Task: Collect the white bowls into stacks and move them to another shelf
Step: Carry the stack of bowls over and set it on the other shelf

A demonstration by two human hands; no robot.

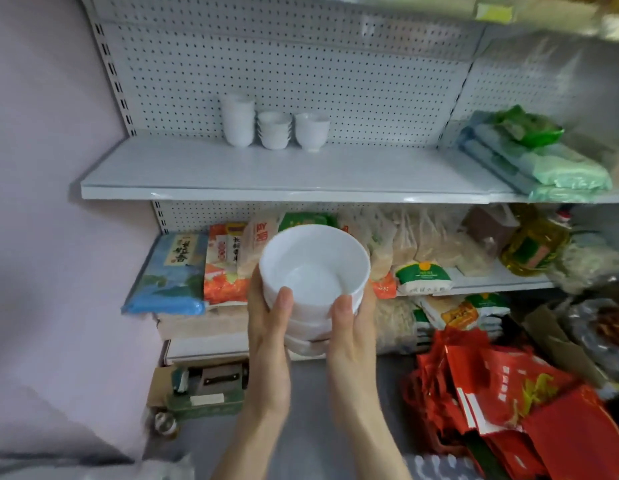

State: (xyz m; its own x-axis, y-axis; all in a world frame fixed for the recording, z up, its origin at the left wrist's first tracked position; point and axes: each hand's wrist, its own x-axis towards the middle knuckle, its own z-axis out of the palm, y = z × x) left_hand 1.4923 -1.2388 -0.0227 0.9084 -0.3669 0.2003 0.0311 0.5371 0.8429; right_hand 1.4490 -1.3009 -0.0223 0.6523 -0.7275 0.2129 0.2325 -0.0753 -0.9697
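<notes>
White bowl stack (pixel 313 289) clasped between left grip (pixel 268 327), right grip (pixel 351 327), thumbs over rim

Your left hand (pixel 270 327) and right hand (pixel 351 327) are bare: no gloves, rings or watch. Both forearms rising from the bottom centre of the frame are uncovered, no sleeves showing.

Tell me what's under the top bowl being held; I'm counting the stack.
Under the top bowl at least two more white bowls nest, gripped between the left hand and right hand. The hands cover the stack's sides, so no exact count.
</notes>
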